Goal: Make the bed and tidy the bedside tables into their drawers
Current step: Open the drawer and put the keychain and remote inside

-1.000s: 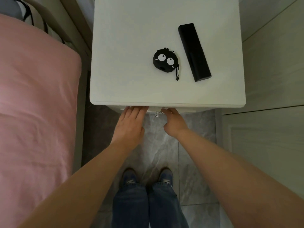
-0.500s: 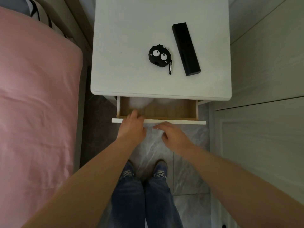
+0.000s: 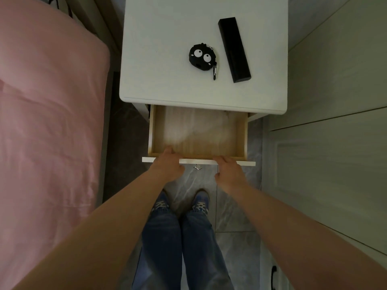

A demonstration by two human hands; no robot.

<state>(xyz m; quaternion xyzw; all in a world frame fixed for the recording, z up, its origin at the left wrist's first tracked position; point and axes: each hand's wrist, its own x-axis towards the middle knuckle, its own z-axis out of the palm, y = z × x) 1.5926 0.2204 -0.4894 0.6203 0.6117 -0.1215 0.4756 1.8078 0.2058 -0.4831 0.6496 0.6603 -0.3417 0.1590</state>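
Where grey floor tiles (image 3: 234, 208) meet pink bedding (image 3: 48, 126), white bedside table (image 3: 159, 65) stands

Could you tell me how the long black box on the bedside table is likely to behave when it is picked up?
The long black box looks rigid and straight-edged, so it probably stays stiff. It lies flat on the bedside table, so rolling seems unlikely. Its smooth faces may be slightly slippery.

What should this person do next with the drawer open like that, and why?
Probably let go of the drawer front and reach with the right hand for the black box. Both hands grip the front edge, the drawer is pulled out, and the box and round black case lie on the bedside table.
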